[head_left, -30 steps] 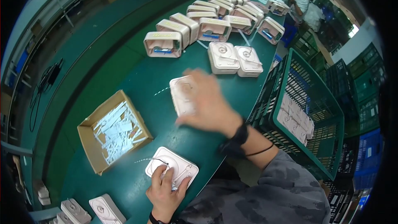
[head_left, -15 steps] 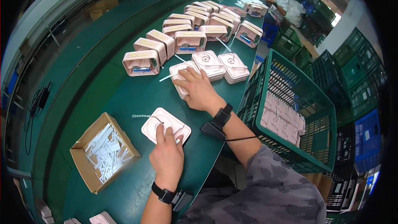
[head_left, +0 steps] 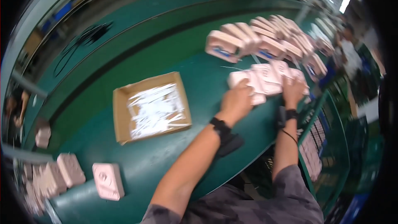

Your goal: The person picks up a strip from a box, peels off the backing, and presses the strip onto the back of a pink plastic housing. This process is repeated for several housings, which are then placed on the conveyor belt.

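Several pale pink, rounded-square plastic casing parts lie side by side in a row on the green table, softened by motion blur. My left hand (head_left: pixel 237 101) is at the row's left end, its fingers curled over the leftmost casing part (head_left: pixel 235 77). At the right end, my right hand (head_left: pixel 293 91) has its fingers on another casing part (head_left: pixel 299 74), which it partly covers. Between the hands lies a casing part with a round recess (head_left: pixel 266 74). A thin wire sticks out beyond the left end.
Open pink housings (head_left: pixel 224 45) stand in rows behind. A cardboard box (head_left: pixel 117 118) of white strips sits left of my arms. More pink parts (head_left: pixel 108 181) lie lower left. A green crate (head_left: pixel 338 130) with pink parts stands right, and a person (head_left: pixel 350 54) is beyond.
My view has swung left. My left hand and the near pink casing part have moved up to the row. My right hand has shifted to the row's right end.
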### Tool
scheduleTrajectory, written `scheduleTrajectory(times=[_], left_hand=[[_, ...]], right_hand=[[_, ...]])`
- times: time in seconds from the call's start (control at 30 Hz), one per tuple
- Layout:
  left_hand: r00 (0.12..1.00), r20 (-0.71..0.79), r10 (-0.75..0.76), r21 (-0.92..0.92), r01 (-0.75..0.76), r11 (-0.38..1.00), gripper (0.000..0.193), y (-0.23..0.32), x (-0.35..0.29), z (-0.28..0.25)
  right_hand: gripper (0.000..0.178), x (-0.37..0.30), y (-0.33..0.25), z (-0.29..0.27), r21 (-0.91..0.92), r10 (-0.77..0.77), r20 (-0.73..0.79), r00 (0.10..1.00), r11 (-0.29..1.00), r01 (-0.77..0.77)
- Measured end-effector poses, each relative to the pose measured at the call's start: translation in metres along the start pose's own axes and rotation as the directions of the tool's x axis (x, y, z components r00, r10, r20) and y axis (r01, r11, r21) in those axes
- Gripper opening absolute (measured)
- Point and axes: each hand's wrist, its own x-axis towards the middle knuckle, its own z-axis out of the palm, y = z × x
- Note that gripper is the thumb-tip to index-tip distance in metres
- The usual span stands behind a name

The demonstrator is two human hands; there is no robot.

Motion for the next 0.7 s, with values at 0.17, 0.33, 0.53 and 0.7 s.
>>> scheduleTrajectory(times=[0.17, 0.33, 0.53, 0.7], left_hand=[[0.991, -0.042, -0.126, -0.282, 0.109, 0.953, 0.015, 0.03, -0.071, -0.065], [0.947, -0.085, -0.311, -0.227, 0.285, 0.931, 0.02, 0.063, -0.187, -0.185], [0.63, -0.719, -0.295, 0.47, 0.753, 0.461, 0.051, 0.026, -0.331, -0.28], [0.415, -0.757, -0.505, 0.158, 0.866, 0.475, 0.052, -0.007, -0.412, -0.3]], right_hand=[[0.048, -0.016, -0.054, -0.088, 0.736, -0.139, 0.153, 0.978, 0.676, -0.02], [0.054, -0.129, -0.193, -0.235, 0.909, -0.835, -0.247, 0.492, -0.024, 0.417], [0.033, -0.167, -0.217, -0.221, 0.863, -0.923, -0.21, 0.321, -0.021, 0.504], [0.016, -0.167, -0.203, -0.216, 0.786, -0.832, -0.114, 0.543, 0.259, 0.562]])
